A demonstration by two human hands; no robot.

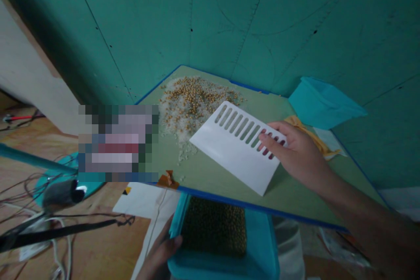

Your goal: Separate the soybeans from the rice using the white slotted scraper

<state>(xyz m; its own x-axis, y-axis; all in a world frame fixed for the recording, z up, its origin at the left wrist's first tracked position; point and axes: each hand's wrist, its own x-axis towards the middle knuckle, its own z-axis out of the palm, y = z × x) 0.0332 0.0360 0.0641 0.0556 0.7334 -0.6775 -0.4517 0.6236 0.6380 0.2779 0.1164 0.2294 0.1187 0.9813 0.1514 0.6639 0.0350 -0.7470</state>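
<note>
Pinching a smooth, slotted white scraper is the right hand; at the scraper's eleven o'clock lies a heap of round grains and pale granules. At seven, the left hand grips a boxy teal bin.

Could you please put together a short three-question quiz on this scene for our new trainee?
1. Multiple choice: what does the right grip hold?
(a) a black strap
(b) a white slotted scraper
(c) a blue bin

2. True or false: the left grip has its thumb at the rim of a turquoise tub, which sits lower than the tabletop.

3. Fill the gap: in the spread-out pile, round tan beads lie among smaller grains that look ____ in colour.

Key: 1. b; 2. true; 3. white
</note>
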